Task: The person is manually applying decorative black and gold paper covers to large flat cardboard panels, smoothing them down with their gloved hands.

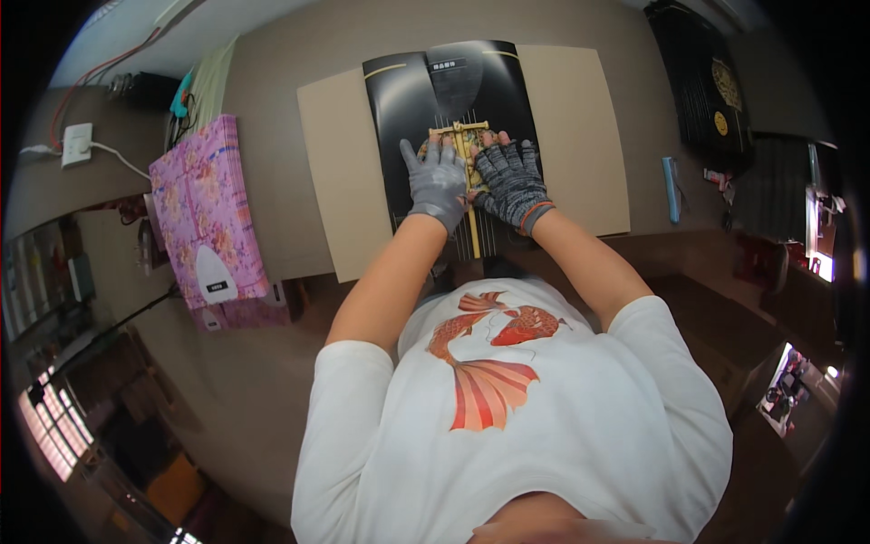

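Observation:
A black glossy sheet (426,100) lies on a tan board (580,136) on the table. On the black sheet rests a gold cross-shaped ribbon or strip (459,130), running down the middle. My left hand (437,181), in a grey glove, presses flat just left of the gold strip. My right hand (513,179), in a dark knitted fingerless glove, presses down just right of it, fingers spread. Both hands touch the piece under them, which is partly hidden. Whether either hand grips anything cannot be made out.
A stack of pink floral sheets (204,213) lies at the left with a white object (216,276) on it. A blue pen-like tool (671,189) sits right of the board. A black ornamented sheet (702,86) lies at the far right. A wall socket (76,143) is at left.

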A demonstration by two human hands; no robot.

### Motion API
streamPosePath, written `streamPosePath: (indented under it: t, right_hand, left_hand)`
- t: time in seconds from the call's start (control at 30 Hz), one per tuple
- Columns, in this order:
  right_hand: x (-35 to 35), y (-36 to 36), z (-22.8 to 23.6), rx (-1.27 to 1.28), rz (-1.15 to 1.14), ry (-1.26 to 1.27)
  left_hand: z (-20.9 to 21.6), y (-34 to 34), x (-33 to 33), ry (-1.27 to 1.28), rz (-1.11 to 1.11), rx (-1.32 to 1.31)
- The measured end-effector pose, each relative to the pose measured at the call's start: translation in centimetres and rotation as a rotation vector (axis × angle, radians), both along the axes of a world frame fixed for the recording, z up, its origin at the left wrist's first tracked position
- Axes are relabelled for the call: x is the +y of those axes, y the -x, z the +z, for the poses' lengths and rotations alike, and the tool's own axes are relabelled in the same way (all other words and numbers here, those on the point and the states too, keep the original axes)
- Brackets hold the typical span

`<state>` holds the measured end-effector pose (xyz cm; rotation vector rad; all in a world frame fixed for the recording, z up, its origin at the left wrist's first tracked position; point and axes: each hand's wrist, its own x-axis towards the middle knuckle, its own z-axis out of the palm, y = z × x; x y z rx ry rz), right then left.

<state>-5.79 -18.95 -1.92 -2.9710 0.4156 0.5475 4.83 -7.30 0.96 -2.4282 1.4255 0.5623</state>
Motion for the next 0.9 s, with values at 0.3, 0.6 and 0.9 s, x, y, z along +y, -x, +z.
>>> streamPosePath:
  t: [0.3,0.6,0.9]
  right_hand:
    - [-12.1,-10.3,-4.6,-0.378,-0.186,0.296]
    - [-20.8,-19.7,-2.3,-0.489,-0.403,0.201]
    - [-10.7,-5.6,-2.1,-0.399,0.117,0.154]
  left_hand:
    - [1.3,1.0,-1.4,0.026,-0.019,0.004]
    - [0.7,0.5,-1.1,0.039,-0.021,-0.002]
    - [-0.5,0.4,-0.7,0.073,-0.065,-0.081]
